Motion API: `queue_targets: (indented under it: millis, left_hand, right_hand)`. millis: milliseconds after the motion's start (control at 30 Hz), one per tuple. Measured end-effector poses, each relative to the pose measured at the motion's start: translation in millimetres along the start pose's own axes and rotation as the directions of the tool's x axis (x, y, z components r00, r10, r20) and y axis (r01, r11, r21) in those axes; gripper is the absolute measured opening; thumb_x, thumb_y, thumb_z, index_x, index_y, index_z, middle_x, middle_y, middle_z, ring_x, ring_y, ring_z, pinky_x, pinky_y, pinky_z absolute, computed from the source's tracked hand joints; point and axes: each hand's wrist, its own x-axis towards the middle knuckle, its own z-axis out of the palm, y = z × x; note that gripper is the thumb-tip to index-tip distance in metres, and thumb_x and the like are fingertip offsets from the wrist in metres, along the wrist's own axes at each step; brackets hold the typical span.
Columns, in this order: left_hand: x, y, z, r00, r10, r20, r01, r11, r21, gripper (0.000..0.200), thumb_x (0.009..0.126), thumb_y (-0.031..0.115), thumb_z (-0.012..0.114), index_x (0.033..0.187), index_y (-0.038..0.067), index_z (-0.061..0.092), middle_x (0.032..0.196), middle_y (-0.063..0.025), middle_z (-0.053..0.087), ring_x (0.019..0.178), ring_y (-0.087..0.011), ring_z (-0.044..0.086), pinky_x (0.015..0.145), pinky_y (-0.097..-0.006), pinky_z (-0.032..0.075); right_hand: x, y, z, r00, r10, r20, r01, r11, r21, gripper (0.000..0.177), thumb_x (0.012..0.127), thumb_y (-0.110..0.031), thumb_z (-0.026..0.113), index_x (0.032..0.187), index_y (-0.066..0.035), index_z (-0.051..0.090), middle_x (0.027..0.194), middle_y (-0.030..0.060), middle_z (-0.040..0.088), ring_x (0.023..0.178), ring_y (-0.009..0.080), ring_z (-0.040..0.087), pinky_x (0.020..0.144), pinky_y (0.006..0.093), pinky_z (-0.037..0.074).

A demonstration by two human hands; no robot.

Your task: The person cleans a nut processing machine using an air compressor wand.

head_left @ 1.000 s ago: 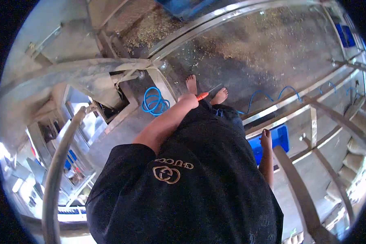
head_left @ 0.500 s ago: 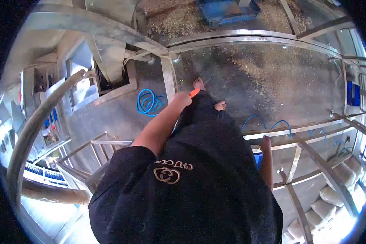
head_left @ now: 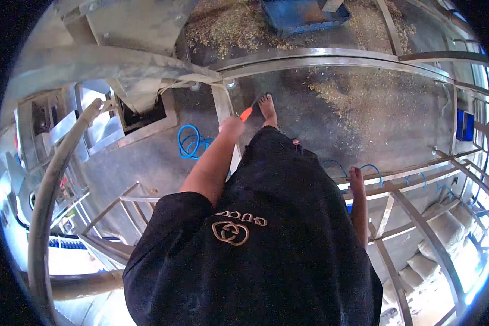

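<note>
My left hand (head_left: 232,127) is closed on a tool with a bright orange handle (head_left: 246,113). A thin dark shaft or blade (head_left: 257,100) extends from the handle, reaching in this view toward my bare foot (head_left: 267,108); the tool's kind does not show. Over on the right, my right hand (head_left: 356,176) hangs beside my body, small in view. It overlaps the metal rail and blue hose (head_left: 370,167) behind it, and its fingers are not clear. Loops of blue hose (head_left: 187,142) lie on the floor left of my left forearm.
A steel frame bar (head_left: 309,58) crosses ahead of me, with a post (head_left: 223,103) at its left. Pale scraps (head_left: 348,103) litter the floor. Beyond stands a blue tray (head_left: 304,24). Curved pipe (head_left: 65,157) rises at left; sacks (head_left: 424,266) lie at lower right.
My left hand has shifted slightly left with the orange-handled tool. My right hand has risen a little in view. One foot now shows farther forward, while the other is mostly hidden.
</note>
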Motion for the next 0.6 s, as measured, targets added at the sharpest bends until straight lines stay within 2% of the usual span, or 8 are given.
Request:
queue_targets:
  millis: [33, 100, 133, 200, 267, 333, 533, 600]
  left_hand:
    - [7, 2, -14, 1.0, 0.004, 0.0, -0.004, 1.0, 0.003, 0.033, 0.078, 0.025, 0.05, 0.104, 0.009, 0.062, 0.109, -0.0147, 0.059, 0.102, -0.0299, 0.057, 0.084, -0.0393, 0.045]
    - [13, 8, -54, 0.999, -0.026, -0.038, 0.024, 0.998, -0.066, 0.035, 0.078, 0.024, 0.049, 0.108, 0.009, 0.06, 0.112, -0.0146, 0.058, 0.104, -0.0295, 0.056, 0.085, -0.0392, 0.045]
    - [19, 9, -68, 0.998, -0.044, -0.053, 0.039, 0.995, -0.097, 0.036, 0.078, 0.024, 0.049, 0.109, 0.009, 0.059, 0.113, -0.0145, 0.057, 0.105, -0.0292, 0.055, 0.086, -0.0391, 0.044]
    - [55, -1, -84, 1.0, 0.016, -0.01, -0.016, 1.0, -0.022, 0.038, 0.078, 0.024, 0.048, 0.111, 0.007, 0.057, 0.115, -0.0153, 0.056, 0.105, -0.0289, 0.055, 0.086, -0.0394, 0.044]
    - [73, -1, -100, 0.999, 0.018, -0.045, -0.021, 0.997, -0.078, 0.041, 0.077, 0.025, 0.049, 0.113, 0.006, 0.056, 0.116, -0.0165, 0.055, 0.107, -0.0296, 0.054, 0.088, -0.0399, 0.043]
    - [78, 6, -116, 0.995, -0.016, -0.103, 0.01, 0.998, -0.058, 0.043, 0.077, 0.026, 0.049, 0.114, 0.005, 0.055, 0.116, -0.0173, 0.055, 0.107, -0.0297, 0.054, 0.088, -0.0388, 0.043]
    - [111, 27, -126, 0.996, 0.027, -0.086, -0.031, 0.998, -0.052, 0.042, 0.078, 0.027, 0.046, 0.111, 0.004, 0.057, 0.115, -0.0179, 0.055, 0.109, -0.0285, 0.053, 0.09, -0.0367, 0.042]
    - [112, 41, -127, 0.994, 0.033, -0.102, -0.037, 0.999, -0.038, 0.042, 0.079, 0.027, 0.046, 0.111, 0.004, 0.057, 0.115, -0.0183, 0.055, 0.108, -0.0283, 0.053, 0.09, -0.0369, 0.041]
  right_hand:
    - [1, -29, -2, 1.0, 0.002, -0.004, -0.002, 1.0, 0.001, 0.048, 0.088, -0.044, 0.046, 0.114, -0.003, 0.045, 0.095, 0.0085, 0.056, 0.078, 0.0208, 0.058, 0.054, 0.0299, 0.045]
    - [-1, -112, -5, 0.877, 0.48, 0.03, -0.475, 0.857, 0.198, 0.046, 0.089, -0.043, 0.045, 0.114, -0.005, 0.045, 0.097, 0.0091, 0.056, 0.077, 0.0222, 0.059, 0.054, 0.0292, 0.045]
    - [5, -109, 0, 0.876, 0.482, 0.033, -0.478, 0.854, 0.205, 0.046, 0.089, -0.043, 0.045, 0.114, -0.005, 0.045, 0.097, 0.0091, 0.056, 0.077, 0.0222, 0.059, 0.054, 0.0292, 0.045]
    - [16, -93, 11, 0.936, 0.351, -0.038, -0.329, 0.906, 0.265, 0.046, 0.089, -0.045, 0.043, 0.117, -0.009, 0.043, 0.099, 0.0102, 0.057, 0.076, 0.0228, 0.059, 0.052, 0.0302, 0.045]
    - [24, -86, 19, 0.934, 0.353, -0.064, -0.323, 0.906, 0.273, 0.044, 0.089, -0.046, 0.042, 0.116, -0.011, 0.043, 0.099, 0.0103, 0.057, 0.074, 0.0234, 0.06, 0.052, 0.0325, 0.047]
    - [31, -97, 16, 0.912, 0.404, 0.074, -0.411, 0.886, 0.215, 0.045, 0.089, -0.047, 0.041, 0.116, -0.011, 0.042, 0.098, 0.0105, 0.057, 0.072, 0.0235, 0.06, 0.053, 0.034, 0.048]
    - [58, -75, -2, 0.898, 0.421, 0.127, -0.436, 0.888, 0.146, 0.045, 0.089, -0.048, 0.04, 0.118, -0.014, 0.041, 0.101, 0.0098, 0.058, 0.071, 0.0234, 0.06, 0.051, 0.0379, 0.045]
    - [70, -67, -20, 0.857, 0.482, 0.18, -0.509, 0.845, 0.16, 0.047, 0.088, -0.047, 0.042, 0.121, -0.013, 0.039, 0.102, 0.0114, 0.058, 0.071, 0.024, 0.06, 0.052, 0.0385, 0.046]
